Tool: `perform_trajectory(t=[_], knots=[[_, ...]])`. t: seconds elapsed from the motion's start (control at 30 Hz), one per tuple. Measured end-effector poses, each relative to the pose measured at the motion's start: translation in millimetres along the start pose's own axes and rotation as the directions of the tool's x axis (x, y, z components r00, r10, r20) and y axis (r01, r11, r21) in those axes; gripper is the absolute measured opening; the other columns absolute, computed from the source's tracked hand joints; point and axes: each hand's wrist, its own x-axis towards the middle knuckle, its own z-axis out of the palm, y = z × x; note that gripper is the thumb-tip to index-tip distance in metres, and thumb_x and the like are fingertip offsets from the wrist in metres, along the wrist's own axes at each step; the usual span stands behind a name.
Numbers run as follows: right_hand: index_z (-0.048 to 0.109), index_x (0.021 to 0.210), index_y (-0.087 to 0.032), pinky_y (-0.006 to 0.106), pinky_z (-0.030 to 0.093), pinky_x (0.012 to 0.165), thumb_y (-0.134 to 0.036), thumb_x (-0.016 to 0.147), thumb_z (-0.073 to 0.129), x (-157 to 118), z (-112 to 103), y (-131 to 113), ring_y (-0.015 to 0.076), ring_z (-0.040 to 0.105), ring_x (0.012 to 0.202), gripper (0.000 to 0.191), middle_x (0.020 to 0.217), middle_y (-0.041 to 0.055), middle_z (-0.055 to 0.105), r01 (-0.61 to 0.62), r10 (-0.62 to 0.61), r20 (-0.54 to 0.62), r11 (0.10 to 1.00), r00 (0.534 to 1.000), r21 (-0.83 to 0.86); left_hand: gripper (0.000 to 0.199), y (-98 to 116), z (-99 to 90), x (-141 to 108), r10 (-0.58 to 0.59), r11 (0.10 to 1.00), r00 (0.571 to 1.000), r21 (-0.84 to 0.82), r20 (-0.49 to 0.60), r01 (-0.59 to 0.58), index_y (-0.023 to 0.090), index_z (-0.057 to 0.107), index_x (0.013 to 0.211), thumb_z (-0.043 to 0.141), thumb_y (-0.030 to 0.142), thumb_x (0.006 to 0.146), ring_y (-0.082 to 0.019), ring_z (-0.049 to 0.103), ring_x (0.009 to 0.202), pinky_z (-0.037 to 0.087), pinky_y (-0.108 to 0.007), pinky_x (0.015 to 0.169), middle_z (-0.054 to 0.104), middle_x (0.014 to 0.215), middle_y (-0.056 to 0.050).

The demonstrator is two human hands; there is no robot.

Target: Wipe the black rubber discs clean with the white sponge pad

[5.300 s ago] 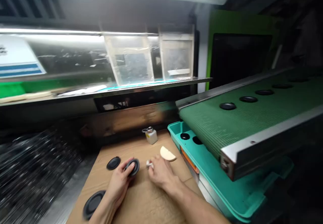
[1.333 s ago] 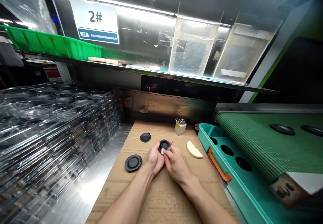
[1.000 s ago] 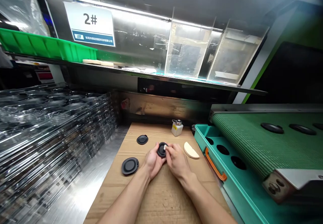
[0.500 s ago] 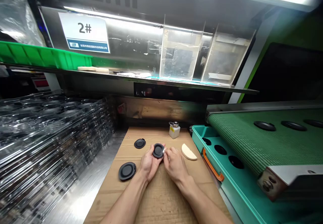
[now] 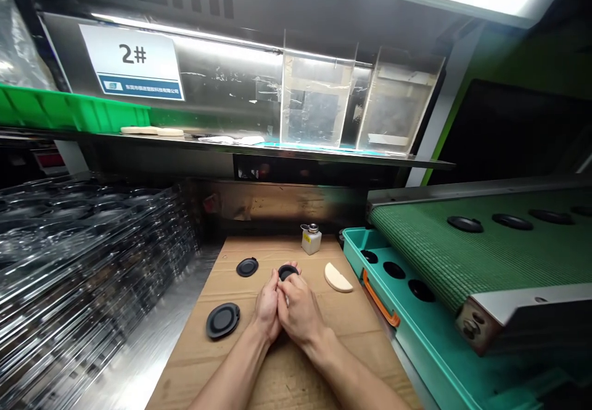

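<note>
A small round black part [image 5: 287,272] is held in my left hand [image 5: 268,304], its lower side covered by my right hand. My right hand [image 5: 298,308] is closed at the near edge of the part, around something small and white that barely shows. Two more black discs lie to the left on the cardboard [image 5: 259,373]: a smaller disc [image 5: 247,267] farther back and a larger disc [image 5: 222,320] nearer. Right of my hands lies a cream half-round pad [image 5: 338,277]. Behind it stands a small white bottle [image 5: 311,240] with a metal top.
Stacked clear plastic trays [image 5: 92,262] fill the left side. At the right, a teal bin [image 5: 444,351] with black discs and an orange handle sits beside a green conveyor [image 5: 504,256] carrying several black parts. A metal shelf [image 5: 259,148] crosses above.
My right hand has moved left across the lower side of the small black part, close against my left hand. The camera view has shifted slightly right. Black parts on the conveyor have shifted.
</note>
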Motion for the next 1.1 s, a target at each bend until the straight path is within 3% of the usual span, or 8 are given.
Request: perform_trajectory(t=[0.13, 0.37, 0.57, 0.73, 0.87, 0.97, 1.1], knots=[[0.065, 0.093, -0.023, 0.025, 0.042, 0.075, -0.017, 0.090, 0.047, -3, -10, 1, 0.0172, 0.053, 0.088, 0.019, 0.091, 0.0043, 0.058, 0.077, -0.074, 0.076, 0.996, 0.994, -0.041, 0.038, 6, -1.0, 1, -0.003, 1.000, 1.000, 0.002, 0.011, 0.003, 0.014, 0.056, 0.126, 0.046, 0.030, 0.094, -0.025, 0.060, 0.115, 0.043, -0.040, 0.105, 0.062, 0.124, -0.015], [0.064, 0.087, -0.020, 0.026, 0.040, 0.074, -0.018, 0.091, 0.046, -1, -21, 27, 0.0171, 0.053, 0.084, 0.018, 0.085, 0.0047, 0.058, -0.041, 0.043, 0.013, 0.990, 0.999, -0.137, 0.033, 10, -4.6, 4, 0.068, 0.998, 0.997, 0.003, -0.031, -0.068, 0.010, 0.058, 0.119, 0.042, 0.026, 0.096, -0.025, 0.059, 0.115, 0.047, -0.042, 0.101, 0.061, 0.124, -0.018], [0.068, 0.085, -0.018, 0.025, 0.041, 0.073, -0.022, 0.093, 0.045, 8, -25, 49, 0.0160, 0.055, 0.077, 0.025, 0.080, 0.0048, 0.059, -0.133, 0.134, -0.097, 0.991, 0.986, 0.018, 0.030, 3, 2.3, -3, 0.015, 0.999, 0.998, 0.040, 0.054, -0.017, 0.011, 0.059, 0.117, 0.047, 0.026, 0.094, -0.026, 0.059, 0.115, 0.046, -0.045, 0.101, 0.064, 0.120, -0.017], [0.071, 0.091, -0.020, 0.025, 0.043, 0.074, -0.024, 0.092, 0.048, 12, -31, 47, 0.0157, 0.059, 0.080, 0.023, 0.084, 0.0040, 0.065, -0.188, 0.224, -0.156, 0.958, 0.962, 0.215, 0.027, 2, 2.9, -4, -0.033, 0.998, 0.998, 0.056, 0.060, 0.030, 0.010, 0.062, 0.109, 0.051, 0.029, 0.093, -0.028, 0.059, 0.115, 0.049, -0.046, 0.097, 0.064, 0.118, -0.018], [0.069, 0.097, -0.020, 0.025, 0.043, 0.073, -0.025, 0.092, 0.047, 8, -27, 34, 0.0156, 0.057, 0.080, 0.023, 0.084, 0.0048, 0.062, -0.077, 0.091, -0.083, 0.985, 0.992, 0.157, 0.021, -6, -0.6, -2, -0.036, 0.986, 0.999, 0.163, 0.034, 0.030, 0.011, 0.064, 0.102, 0.055, 0.026, 0.091, -0.026, 0.062, 0.110, 0.051, -0.043, 0.094, 0.068, 0.110, -0.015], [0.069, 0.088, -0.020, 0.024, 0.042, 0.072, -0.022, 0.090, 0.047, 2, -19, 24, 0.0156, 0.056, 0.081, 0.022, 0.084, 0.0048, 0.061, -0.020, 0.018, 0.024, 0.995, 1.000, 0.100, 0.019, -4, -5.4, 3, 0.039, 0.981, 0.999, 0.188, 0.008, -0.040, 0.010, 0.065, 0.093, 0.053, 0.024, 0.091, -0.024, 0.064, 0.104, 0.051, -0.039, 0.094, 0.070, 0.102, -0.015], [0.067, 0.071, -0.020, 0.023, 0.039, 0.065, -0.024, 0.087, 0.053, -3, -21, 26, 0.0137, 0.056, 0.070, 0.022, 0.075, 0.0021, 0.063, -0.029, 0.010, 0.217, 0.996, 0.976, 0.085, 0.026, 15, -13.1, 12, 0.075, 0.984, 0.983, 0.174, -0.168, -0.046, 0.009, 0.062, 0.095, 0.042, 0.025, 0.095, -0.025, 0.067, 0.099, 0.055, -0.041, 0.088, 0.069, 0.104, -0.019]])
